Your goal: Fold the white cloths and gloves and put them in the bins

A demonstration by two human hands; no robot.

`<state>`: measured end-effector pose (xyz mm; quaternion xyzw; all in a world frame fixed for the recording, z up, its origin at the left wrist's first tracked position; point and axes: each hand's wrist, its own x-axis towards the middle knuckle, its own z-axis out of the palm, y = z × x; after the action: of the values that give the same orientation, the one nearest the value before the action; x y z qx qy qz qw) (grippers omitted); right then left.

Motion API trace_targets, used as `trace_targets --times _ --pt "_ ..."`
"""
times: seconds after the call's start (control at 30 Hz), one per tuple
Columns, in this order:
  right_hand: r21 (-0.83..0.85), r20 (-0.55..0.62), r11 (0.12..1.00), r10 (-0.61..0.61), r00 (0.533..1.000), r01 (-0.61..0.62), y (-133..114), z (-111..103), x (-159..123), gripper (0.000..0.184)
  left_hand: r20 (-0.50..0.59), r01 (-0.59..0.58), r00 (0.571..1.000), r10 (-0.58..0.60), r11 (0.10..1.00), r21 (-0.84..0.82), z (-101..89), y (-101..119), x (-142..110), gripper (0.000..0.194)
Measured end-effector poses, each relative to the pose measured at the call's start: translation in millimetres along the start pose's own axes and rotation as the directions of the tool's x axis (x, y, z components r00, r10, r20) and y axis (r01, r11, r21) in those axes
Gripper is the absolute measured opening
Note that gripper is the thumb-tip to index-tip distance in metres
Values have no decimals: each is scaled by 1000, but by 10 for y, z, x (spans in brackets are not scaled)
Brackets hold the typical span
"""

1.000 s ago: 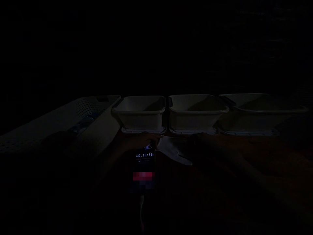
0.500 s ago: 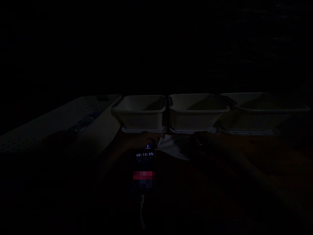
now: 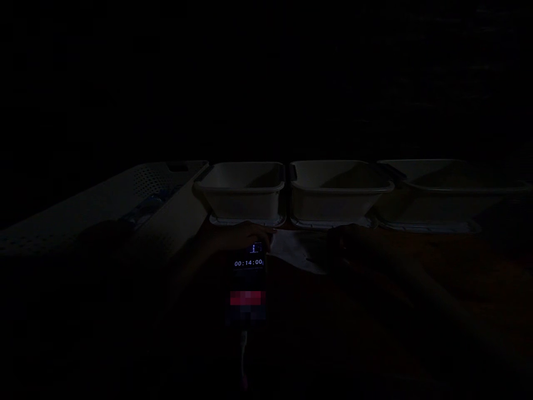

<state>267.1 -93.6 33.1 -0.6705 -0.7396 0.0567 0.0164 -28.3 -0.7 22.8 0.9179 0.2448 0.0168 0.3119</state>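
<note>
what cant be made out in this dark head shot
All head view:
right hand: whether it grips the white cloth, lost in darkness.
white basket: left end, cut off by picture edge.
blue contents: what they are, part-hidden by shadow and basket wall.
phone: lower screen, pixelated.

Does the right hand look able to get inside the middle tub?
Probably yes: the right hand is low in front of the middle tub, whose top looks open. Only its front wall seems in the way, so the hand would need to rise. Darkness may hide more.
</note>
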Motion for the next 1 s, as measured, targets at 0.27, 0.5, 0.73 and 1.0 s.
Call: trace_targets --times 0.27,0.5,0.73,1.0 --pt "5 19 1000 -11 1000 11 14 19 -20 20 -6 -5 1000 5 1000 -2 18 -26 14 35" --pt "-9 38 999 -40 999 40 19 31 -7 18 -8 -11 1000 11 1000 -1 18 -18 17 35" --pt "-23 19 997 -70 997 71 16 43 -44 28 -21 7 1000 -7 1000 -13 24 -18 21 36" --pt "-26 -91 993 -113 989 111 16 49 -75 29 -36 8 999 -9 1000 -17 25 3 24 37"
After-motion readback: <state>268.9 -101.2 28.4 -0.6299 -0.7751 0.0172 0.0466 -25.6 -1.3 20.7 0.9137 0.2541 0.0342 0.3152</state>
